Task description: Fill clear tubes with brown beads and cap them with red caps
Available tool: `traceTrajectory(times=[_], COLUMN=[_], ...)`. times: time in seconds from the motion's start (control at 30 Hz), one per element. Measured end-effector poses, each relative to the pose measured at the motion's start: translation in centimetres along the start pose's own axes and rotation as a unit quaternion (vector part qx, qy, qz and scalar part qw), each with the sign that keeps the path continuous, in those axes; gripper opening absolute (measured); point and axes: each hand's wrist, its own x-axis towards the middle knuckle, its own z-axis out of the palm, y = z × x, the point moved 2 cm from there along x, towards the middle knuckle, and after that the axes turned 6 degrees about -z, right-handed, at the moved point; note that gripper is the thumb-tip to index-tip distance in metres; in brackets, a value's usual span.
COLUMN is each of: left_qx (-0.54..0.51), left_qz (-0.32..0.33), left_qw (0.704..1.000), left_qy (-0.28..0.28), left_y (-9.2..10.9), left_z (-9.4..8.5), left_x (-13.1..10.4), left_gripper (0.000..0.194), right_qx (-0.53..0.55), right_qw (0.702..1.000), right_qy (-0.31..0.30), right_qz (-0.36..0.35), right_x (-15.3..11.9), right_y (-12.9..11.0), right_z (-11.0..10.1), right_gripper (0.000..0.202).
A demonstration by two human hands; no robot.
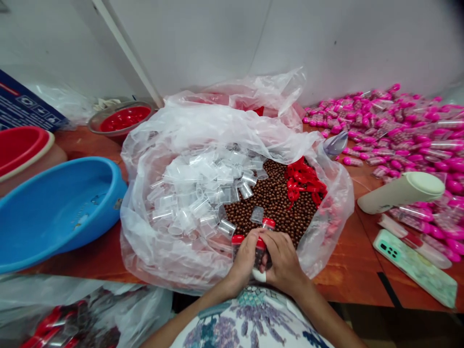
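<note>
My left hand (243, 263) and my right hand (284, 263) meet at the near edge of a large clear plastic bag, fingers closed around small clear containers with red caps (268, 223) and dark contents. How many containers each hand holds is partly hidden by the fingers. One red-capped container (237, 240) shows on the left hand's outer side. Just beyond my hands lie loose brown balls (279, 193) and a single clear cup (257, 214). A heap of clear plastic cups (203, 188) fills the bag's left side. Red plastic caps (304, 179) lie on the balls at right.
A blue basin (105, 193) and a red basin (21, 145) stand left. Pink-capped tubes (398, 125) are heaped right, near a pale cylindrical bottle (395, 193) and a phone (416, 270). Behind left is a bowl of red pieces (125, 118). Below left hangs a bag of red-capped containers (68, 324).
</note>
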Motion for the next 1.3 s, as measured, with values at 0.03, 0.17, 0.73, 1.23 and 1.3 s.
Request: traceTrajectory(times=[0.03,0.17,0.73,1.23,1.3], left_qx=[0.021,0.240,0.553,0.372,0.377], left_qz=[-0.004,0.121,0.315,0.116,0.145], left_qw=[1.000,0.963,0.767,0.920,0.914], left_qy=[-0.016,-0.020,-0.075,0.030,0.039], left_y=[0.3,3.8,8.3,7.1,7.1], left_z=[-0.2,-2.0,-2.5,-1.5,-1.0], left_x=[-0.1,0.4,4.9,10.2,10.6], left_gripper=[0.045,0.036,0.027,0.024,0.024], right_qx=[0.000,-0.004,-0.075,0.146,0.252], right_qw=[1.000,1.000,0.971,0.910,0.861], right_qy=[-0.001,-0.025,0.102,0.205,0.246], right_qz=[-0.001,0.002,0.202,0.330,0.367], right_x=[0.0,0.7,2.9,2.4,1.5], right_y=[-0.1,0.1,9.4,11.3,11.2], right_z=[0.0,-0.4,-3.8,-3.7,-3.5], right_gripper=[0.062,0.063,0.032,0.024,0.026])
